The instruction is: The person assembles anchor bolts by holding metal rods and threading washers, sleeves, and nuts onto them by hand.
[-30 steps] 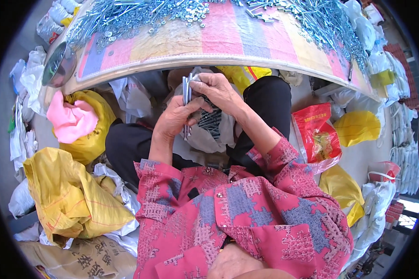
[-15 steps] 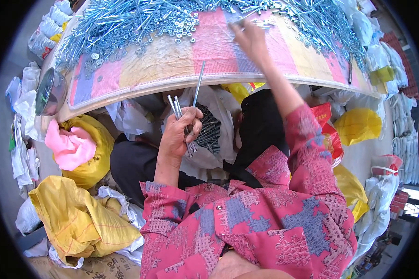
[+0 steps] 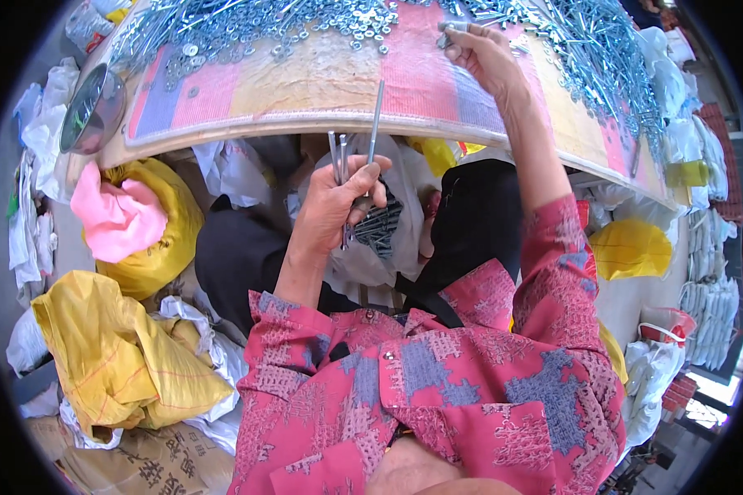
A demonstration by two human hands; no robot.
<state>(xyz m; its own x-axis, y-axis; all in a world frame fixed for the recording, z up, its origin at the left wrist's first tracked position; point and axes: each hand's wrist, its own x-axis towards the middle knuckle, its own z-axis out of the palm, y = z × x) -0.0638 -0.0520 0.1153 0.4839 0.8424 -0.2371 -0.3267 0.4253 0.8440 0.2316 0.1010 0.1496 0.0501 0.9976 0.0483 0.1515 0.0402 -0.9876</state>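
Note:
My left hand (image 3: 338,198) is closed round several thin metal bolts (image 3: 343,153) in front of the table edge. One longer bolt (image 3: 376,115) stands up between its thumb and forefinger, tilted slightly right. Over the striped cloth (image 3: 421,74) my right hand (image 3: 489,59) pinches small grey metal pieces (image 3: 452,35), whose exact kind I cannot make out. Loose washers and nuts (image 3: 338,37) lie at the near side of a heap of long silvery bolts (image 3: 594,58). Below my left hand, a white plastic bag (image 3: 409,177) holds many dark-looking bolts (image 3: 376,231).
A clear bowl (image 3: 95,111) stands at the table's left corner. Down on the left are a yellow sack with pink cloth (image 3: 120,214) on it and a crumpled yellow sack (image 3: 124,355). White bundles (image 3: 710,313) are stacked at the far right.
My right hand has shifted right from the edge of the bolt heap and now pinches small pieces. My left hand keeps its bolts, a little higher in view; the view itself has shifted.

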